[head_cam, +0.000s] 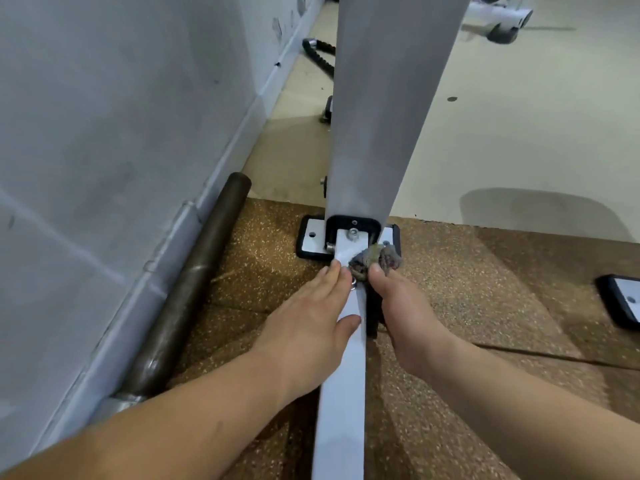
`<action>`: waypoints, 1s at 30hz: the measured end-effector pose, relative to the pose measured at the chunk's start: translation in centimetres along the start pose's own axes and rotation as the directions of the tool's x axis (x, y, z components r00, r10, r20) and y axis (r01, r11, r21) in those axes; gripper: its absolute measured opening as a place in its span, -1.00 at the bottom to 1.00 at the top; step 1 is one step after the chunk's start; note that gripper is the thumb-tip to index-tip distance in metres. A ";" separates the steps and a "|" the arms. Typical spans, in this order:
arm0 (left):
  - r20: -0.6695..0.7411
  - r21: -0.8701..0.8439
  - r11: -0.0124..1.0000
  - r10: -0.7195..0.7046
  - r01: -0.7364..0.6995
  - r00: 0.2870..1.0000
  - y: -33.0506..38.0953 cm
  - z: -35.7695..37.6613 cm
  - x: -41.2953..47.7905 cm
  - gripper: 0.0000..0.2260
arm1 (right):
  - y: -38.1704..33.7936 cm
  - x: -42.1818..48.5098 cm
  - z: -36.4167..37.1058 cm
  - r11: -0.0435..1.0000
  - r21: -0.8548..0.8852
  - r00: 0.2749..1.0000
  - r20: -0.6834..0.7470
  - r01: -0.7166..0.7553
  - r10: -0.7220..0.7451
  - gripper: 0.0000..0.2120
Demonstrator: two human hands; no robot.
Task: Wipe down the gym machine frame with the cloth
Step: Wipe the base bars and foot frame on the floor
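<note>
Right grip (398, 306) holds the cloth (374, 259), bunched under thumb and fingers, just short of the base plate (311, 237), on the plate's right-hand side. Left grip (308, 313) lies flat, fingers straight, holding nothing, pressing the bar (343, 410) just short of the same plate. The bar runs from the bottom of the view up to the plate. The upright (381, 116) rises from the plate.

Step in hand, as I judge it: wiping the joint where the bar meets the plate. To do it well:
- keep the left grip bracing the bar
- work the cloth round the bolts (353, 233) and into the bracket corners
- refold it, since it looks soiled
- then pull back along the bar in one pass

Count:
- cloth 1
- grips 2
- bar 1
- upright 1
- plates 2; the second plate (623, 299) is well right of the first
- bolts at the plate at least 2
- pipe (194, 278) 1, left of the plate, along the wall (104, 133)
- mat (467, 289) under the plate; its tile count is unclear
</note>
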State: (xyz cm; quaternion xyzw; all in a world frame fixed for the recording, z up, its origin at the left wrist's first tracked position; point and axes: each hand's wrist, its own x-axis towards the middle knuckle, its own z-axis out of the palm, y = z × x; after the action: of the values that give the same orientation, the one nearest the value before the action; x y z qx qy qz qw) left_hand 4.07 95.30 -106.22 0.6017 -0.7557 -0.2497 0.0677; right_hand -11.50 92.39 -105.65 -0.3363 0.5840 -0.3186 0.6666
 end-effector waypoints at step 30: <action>-0.102 0.090 0.982 -0.155 0.164 0.983 4.5 2.6 -1.7 -0.40 | 0.8 4.0 -2.7 0.988 0.144 0.986 0.145 0.061 -0.082 -0.70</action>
State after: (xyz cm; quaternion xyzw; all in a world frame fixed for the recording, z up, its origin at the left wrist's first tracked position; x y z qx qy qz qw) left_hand -0.49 98.40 -106.08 0.6741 -0.7123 -0.1878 0.0536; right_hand -13.70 89.43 -108.83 -0.3329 0.4959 -0.3562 0.7186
